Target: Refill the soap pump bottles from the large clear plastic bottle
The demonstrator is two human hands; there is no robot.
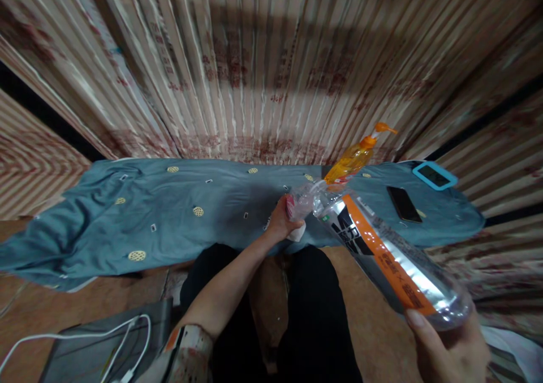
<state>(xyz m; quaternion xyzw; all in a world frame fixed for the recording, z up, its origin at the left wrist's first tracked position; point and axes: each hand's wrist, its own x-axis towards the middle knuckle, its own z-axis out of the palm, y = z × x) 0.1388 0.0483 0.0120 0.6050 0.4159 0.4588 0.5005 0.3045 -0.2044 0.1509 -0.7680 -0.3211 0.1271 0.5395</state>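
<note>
The person sits low with dark-trousered legs (314, 315) stretched toward a long surface draped in a blue-grey cloth (178, 213) dotted with small yellow rounds. The right hand (449, 349) is wrapped around the base of a large clear plastic bottle (390, 258), which wears a silver and orange label and lies tilted, its neck pointing down toward the cloth's near edge. The left hand (282, 222) is closed around a small crumpled clear piece (302, 202) right at the bottle's mouth; whether this is a smaller container or a wrapper cannot be told, and something pale shows under the fingers. Just behind the bottle's neck stands an orange pump bottle (354, 159), so close that the two overlap from this angle. Farther right on the cloth lie a dark phone (404, 203), flat, and beyond it a device in a bright blue frame (435, 175). A striped, patterned curtain (263, 66) hangs behind everything. At the lower left, a white cable (85, 335) loops over a grey flat object (106, 343) on the floor.
</note>
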